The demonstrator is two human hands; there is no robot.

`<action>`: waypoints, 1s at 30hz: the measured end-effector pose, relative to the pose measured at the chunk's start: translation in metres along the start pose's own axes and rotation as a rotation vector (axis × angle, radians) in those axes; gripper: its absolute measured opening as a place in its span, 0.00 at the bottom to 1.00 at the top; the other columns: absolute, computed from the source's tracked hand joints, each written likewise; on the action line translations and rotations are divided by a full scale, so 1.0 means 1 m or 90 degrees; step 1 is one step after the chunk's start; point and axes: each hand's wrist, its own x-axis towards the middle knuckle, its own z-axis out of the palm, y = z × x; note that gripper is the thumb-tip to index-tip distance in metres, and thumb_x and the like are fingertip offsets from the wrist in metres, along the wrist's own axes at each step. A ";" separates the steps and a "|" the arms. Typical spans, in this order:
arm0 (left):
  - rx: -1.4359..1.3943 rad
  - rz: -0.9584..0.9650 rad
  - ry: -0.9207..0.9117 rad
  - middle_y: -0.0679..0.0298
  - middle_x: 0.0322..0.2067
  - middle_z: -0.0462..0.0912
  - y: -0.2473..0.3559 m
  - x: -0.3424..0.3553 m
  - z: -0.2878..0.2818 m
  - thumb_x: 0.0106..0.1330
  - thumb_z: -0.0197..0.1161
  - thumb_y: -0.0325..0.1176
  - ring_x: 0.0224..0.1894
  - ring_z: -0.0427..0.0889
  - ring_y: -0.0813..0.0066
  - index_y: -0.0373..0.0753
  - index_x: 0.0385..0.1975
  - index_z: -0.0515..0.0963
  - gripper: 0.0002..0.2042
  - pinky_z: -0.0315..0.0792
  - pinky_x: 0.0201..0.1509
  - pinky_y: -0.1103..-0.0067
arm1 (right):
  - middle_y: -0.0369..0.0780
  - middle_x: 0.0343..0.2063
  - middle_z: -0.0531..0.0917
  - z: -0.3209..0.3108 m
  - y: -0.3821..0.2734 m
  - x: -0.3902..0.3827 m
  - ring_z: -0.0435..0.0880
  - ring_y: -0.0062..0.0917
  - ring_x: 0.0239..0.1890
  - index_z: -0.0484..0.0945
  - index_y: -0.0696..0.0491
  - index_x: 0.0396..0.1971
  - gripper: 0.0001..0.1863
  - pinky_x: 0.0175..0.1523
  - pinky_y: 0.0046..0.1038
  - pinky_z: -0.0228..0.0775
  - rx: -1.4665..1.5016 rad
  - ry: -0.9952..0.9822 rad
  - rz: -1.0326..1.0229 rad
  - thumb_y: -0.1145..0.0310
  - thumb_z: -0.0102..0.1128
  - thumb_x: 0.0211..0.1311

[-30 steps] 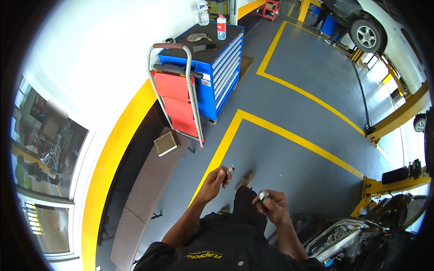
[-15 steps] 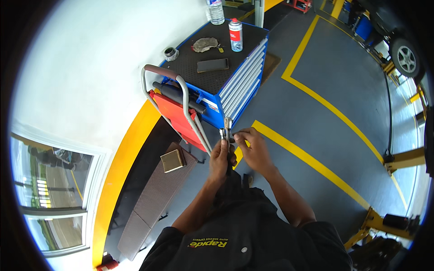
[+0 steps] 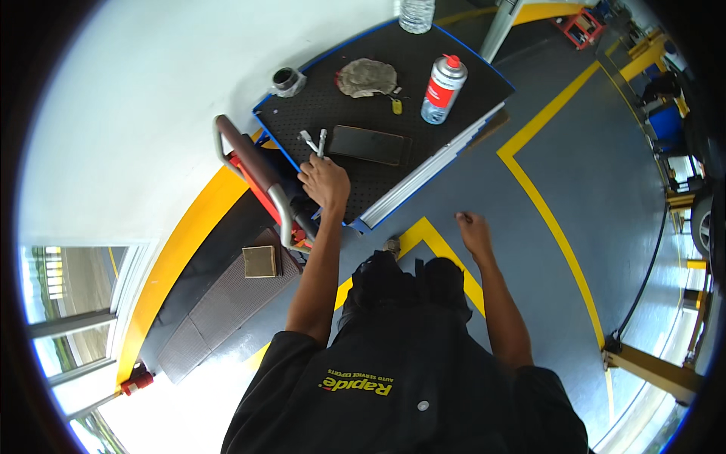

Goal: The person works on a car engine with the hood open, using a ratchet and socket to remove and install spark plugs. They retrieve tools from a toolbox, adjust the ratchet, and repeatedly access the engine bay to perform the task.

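1. Over the surface's (image 3: 370,181) left part, the left hand (image 3: 325,183) reaches forward, arm nearly straight, back upward; its fingers close around two metal tools (image 3: 323,141), whose tips splay beside the phone (image 3: 368,144).
2. Between the hands, close together half a second ago, there is now a wide gap; the left alone has the tools.
3. Farther right, the right hand (image 3: 473,233) hangs above the floor (image 3: 522,242), fingers curled; whether they pinch anything, I cannot tell.

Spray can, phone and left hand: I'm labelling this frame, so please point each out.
Spray can (image 3: 443,91), head view: middle of its body.
Phone (image 3: 367,144), head view: middle of its screen.
Left hand (image 3: 326,181), head view: back of the hand.
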 end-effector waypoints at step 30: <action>-0.464 0.341 -0.677 0.54 0.47 0.85 0.427 -0.220 -0.171 0.71 0.66 0.37 0.46 0.85 0.65 0.32 0.52 0.82 0.16 0.77 0.52 0.72 | 0.39 0.33 0.86 -0.020 0.113 0.241 0.87 0.25 0.23 0.77 0.52 0.45 0.21 0.24 0.25 0.73 0.338 -0.369 0.329 0.47 0.63 0.74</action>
